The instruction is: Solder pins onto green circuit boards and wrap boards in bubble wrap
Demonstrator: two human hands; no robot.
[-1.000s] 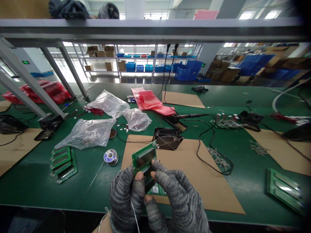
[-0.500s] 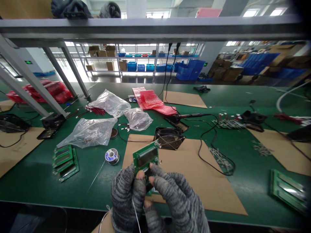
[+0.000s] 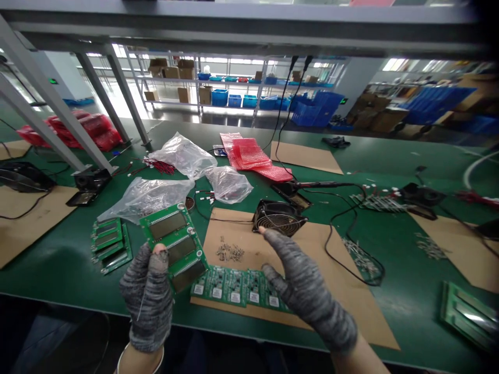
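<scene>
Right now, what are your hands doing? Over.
Left hand gripping green board, held up. Right hand open, fingertip by the fan. Row of small boards on cardboard below it.

On our left hand [image 3: 148,301] and right hand [image 3: 306,293] we wear matching gloves [image 3: 312,306] of grey and charcoal marled knit, ribbed at the cuffs and cut short so the fingertips [image 3: 158,249] poke out, with a thin white band [image 3: 120,358] at the left wrist.
</scene>
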